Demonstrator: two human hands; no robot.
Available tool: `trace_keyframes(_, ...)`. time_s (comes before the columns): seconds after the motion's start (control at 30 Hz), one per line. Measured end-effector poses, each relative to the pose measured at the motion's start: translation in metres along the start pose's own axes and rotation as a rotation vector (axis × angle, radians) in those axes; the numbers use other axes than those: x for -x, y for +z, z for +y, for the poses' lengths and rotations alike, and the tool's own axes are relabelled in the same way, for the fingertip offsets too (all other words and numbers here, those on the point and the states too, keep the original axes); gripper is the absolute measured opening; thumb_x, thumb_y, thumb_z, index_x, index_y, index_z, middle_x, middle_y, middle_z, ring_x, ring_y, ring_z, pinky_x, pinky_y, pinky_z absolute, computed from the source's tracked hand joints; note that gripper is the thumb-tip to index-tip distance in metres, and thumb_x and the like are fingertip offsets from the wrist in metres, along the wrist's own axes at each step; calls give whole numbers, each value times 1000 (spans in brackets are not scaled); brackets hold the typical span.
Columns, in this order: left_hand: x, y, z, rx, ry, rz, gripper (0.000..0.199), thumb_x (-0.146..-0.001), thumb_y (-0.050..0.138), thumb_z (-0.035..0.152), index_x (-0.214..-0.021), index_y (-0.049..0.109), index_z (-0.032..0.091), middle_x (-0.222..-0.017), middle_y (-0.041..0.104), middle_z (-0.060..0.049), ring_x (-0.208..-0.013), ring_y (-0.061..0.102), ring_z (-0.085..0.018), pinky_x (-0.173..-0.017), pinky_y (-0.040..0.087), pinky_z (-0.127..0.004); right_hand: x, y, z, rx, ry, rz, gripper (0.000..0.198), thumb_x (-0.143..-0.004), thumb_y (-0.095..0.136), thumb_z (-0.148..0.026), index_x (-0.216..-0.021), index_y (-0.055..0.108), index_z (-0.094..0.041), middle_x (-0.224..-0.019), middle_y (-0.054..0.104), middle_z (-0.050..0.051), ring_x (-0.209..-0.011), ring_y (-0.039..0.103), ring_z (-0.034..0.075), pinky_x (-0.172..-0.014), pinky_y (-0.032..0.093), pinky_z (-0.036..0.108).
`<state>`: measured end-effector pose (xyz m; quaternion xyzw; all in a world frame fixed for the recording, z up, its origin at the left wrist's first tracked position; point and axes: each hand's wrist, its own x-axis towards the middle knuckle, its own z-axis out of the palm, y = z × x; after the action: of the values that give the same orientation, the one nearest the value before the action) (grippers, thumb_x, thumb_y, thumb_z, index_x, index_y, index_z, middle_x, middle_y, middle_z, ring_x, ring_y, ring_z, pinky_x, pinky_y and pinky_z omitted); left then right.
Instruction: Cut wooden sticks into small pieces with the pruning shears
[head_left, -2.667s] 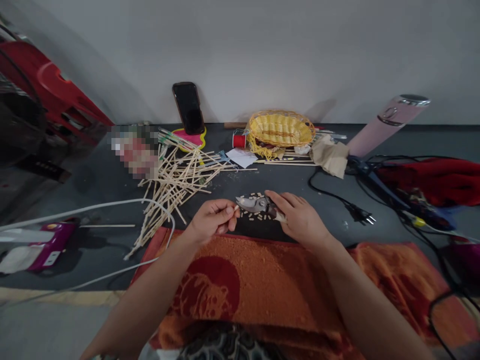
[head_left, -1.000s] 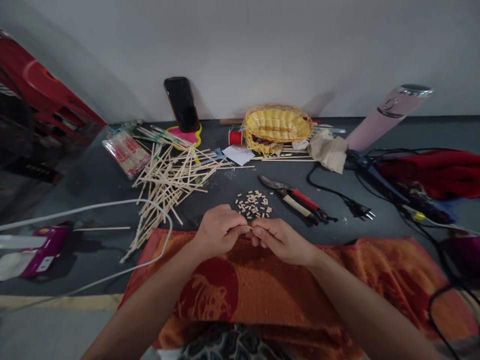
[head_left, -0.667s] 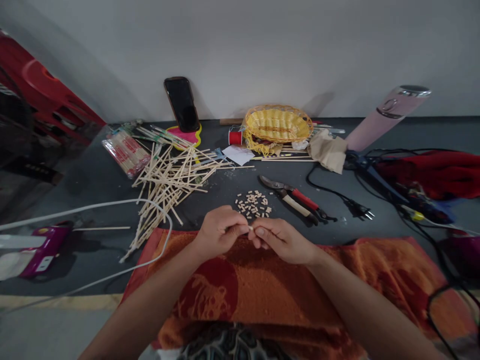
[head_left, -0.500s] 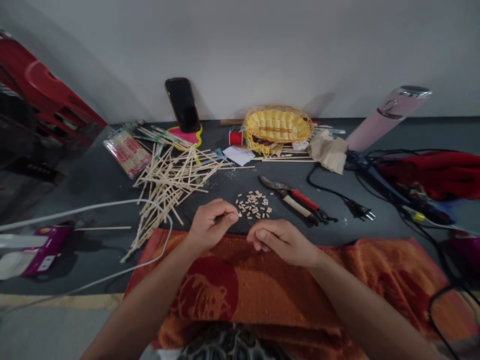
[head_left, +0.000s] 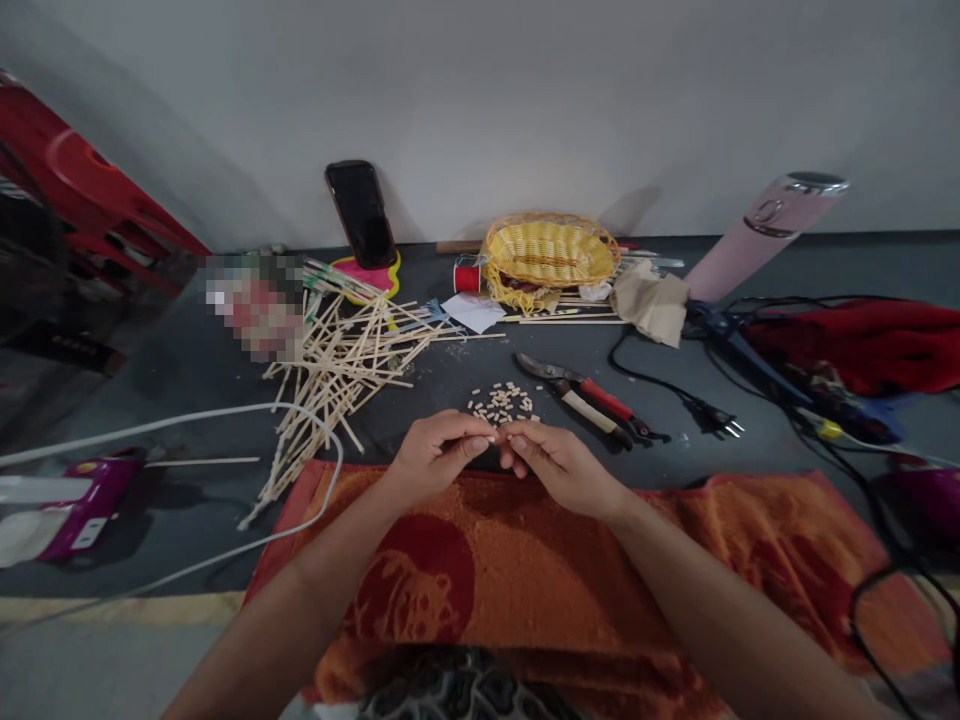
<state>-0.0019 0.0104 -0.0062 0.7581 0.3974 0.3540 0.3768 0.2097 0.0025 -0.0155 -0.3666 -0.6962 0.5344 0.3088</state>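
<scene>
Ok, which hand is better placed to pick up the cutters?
Probably the right hand: the cutters lie on its own side, just beyond it, with their handles angled toward the right. The left hand is farther off and would likely have to cross over.

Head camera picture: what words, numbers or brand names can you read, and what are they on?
None that I can read.
Purple box: its white label is too small and blurred to read.
Dark strip at far left: tiny pale marks, too blurred to read.
Pixelated patch: any words there are hidden.
Orange towel: a picture, no readable letters.
Shears: no readable lettering.
</scene>
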Motion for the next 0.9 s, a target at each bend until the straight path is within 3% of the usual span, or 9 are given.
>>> trace_keyframes(0.23,0,1,1,8,-75,2,19,-90,54,28,-93,69,18,-79,70,-2,-68,61,-11,-67,46,-22,0,-1,-1,8,-2,-27,31,-99,35,-36,-113,58,-20,-82,61,1,-66,52,10,-67,46,25)
trace_keyframes(0.33,1,1,0,6,-92,1,19,-90,53,28,-94,69,18,-80,70,-3,-70,61,-12,-68,46,-22,-1,-11,0,88,20,93,30,-96,43,-37,-113,62,-20,-83,65,2,-68,56,11,-66,47,26)
trace_keyframes(0.43,0,2,-1,-1,-115,37,20,-90,53,29,-97,69,18,-88,71,-4,-76,62,-13,-68,46,-23,-3,-24,4,202,0,275,25,-93,51,-34,-109,66,-22,-95,68,5,-84,61,15,-79,48,31)
trace_keyframes(0.5,0,3,-1,14,-149,54,20,-89,55,30,-97,69,18,-87,71,-4,-74,62,-13,-66,45,-22,-4,-26,5,177,-33,317,21,-90,56,-33,-104,69,-23,-98,68,5,-90,61,17,-83,48,33)
trace_keyframes(0.67,-1,7,5,104,-186,-2,20,-85,60,31,-90,71,15,-81,69,-4,-71,60,-13,-66,44,-22,-4,-10,5,46,-164,274,17,-87,62,-28,-101,71,-27,-98,66,4,-93,60,16,-85,49,34)
trace_keyframes(0.9,3,13,5,318,-264,-96,31,-89,54,40,-96,72,16,-75,63,-2,-73,54,-14,-68,42,-25,-2,5,0,212,-321,239,31,-92,53,-21,-118,64,-33,-113,57,6,-107,54,18,-87,49,37)
